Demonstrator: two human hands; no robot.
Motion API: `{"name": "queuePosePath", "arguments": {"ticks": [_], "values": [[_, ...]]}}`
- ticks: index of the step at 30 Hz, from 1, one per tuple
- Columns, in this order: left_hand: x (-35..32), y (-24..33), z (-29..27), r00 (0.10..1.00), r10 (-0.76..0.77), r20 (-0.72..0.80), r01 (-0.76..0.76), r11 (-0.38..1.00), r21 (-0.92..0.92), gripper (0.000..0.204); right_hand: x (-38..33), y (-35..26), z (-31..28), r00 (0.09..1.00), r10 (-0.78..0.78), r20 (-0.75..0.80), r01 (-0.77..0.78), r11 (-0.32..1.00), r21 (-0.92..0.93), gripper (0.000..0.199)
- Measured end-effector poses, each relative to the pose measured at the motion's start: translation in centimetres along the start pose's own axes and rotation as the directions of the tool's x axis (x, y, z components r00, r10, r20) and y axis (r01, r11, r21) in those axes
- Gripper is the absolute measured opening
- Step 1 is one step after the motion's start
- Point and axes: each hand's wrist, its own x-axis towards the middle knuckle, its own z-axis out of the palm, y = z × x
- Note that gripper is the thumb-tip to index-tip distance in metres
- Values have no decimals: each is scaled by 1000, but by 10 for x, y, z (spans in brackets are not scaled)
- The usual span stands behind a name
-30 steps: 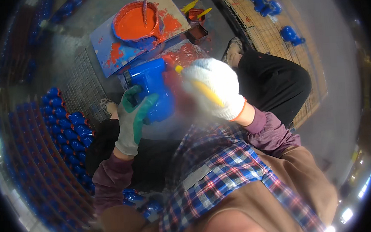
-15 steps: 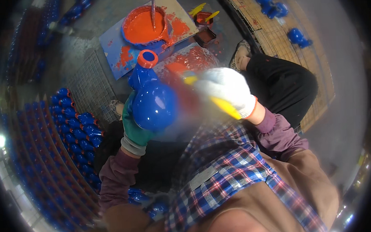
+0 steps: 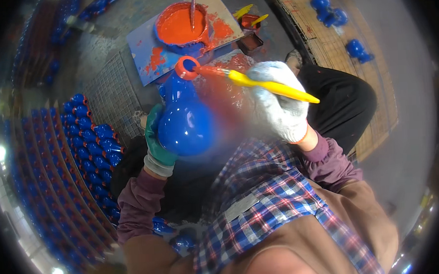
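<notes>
My left hand (image 3: 159,140), in a green glove, is closed round a glossy blue bulb-shaped vessel (image 3: 186,126) with a narrow neck. The vessel's round end faces me; its red-painted rim (image 3: 187,68) points away, toward the paint bucket. My right hand (image 3: 277,97), in a white glove, grips a paintbrush (image 3: 271,86) by its yellow handle. The brush's red bristles touch, or nearly touch, the right side of the rim. Just beyond the vessel, a bucket of red-orange paint (image 3: 180,27) holds an upright stick (image 3: 193,9).
The bucket stands on a paint-spattered board (image 3: 140,52). Beside it are small dark trays (image 3: 249,43) and yellow-handled brushes (image 3: 260,19). Racks with rows of blue vessels (image 3: 88,144) fill the left. Several blue pieces (image 3: 358,50) lie on a wooden pallet (image 3: 335,71) at the right.
My right hand has turned the brush and brought its bristles leftward to the vessel's rim. The vessel, still in my left hand, has shifted slightly right in the picture.
</notes>
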Motion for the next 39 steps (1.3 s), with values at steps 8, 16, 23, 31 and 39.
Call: {"name": "queuePosePath", "arguments": {"ticks": [8, 16, 23, 31, 39], "values": [[-5, -28, -13, 983, -25, 184, 73, 964, -258, 82, -12, -11, -9, 935, 313, -167, -298, 948, 110, 26], [-63, 13, 39, 896, 399, 193, -395, 917, -62, 81, 5, 12, -12, 876, 385, -290, -384, 921, 64, 26], [3, -53, 51, 700, 244, 671, -145, 969, -201, 71, 14, 34, -9, 848, 363, -386, -388, 921, 15, 26], [27, -25, -4, 955, 229, 186, -179, 950, -254, 82, 5, 48, 2, 825, 405, -394, -415, 908, 63, 27], [5, 9, 18, 945, 297, 135, -316, 938, 145, 77, 0, 48, 14, 790, 484, -377, -473, 872, 128, 27]]}}
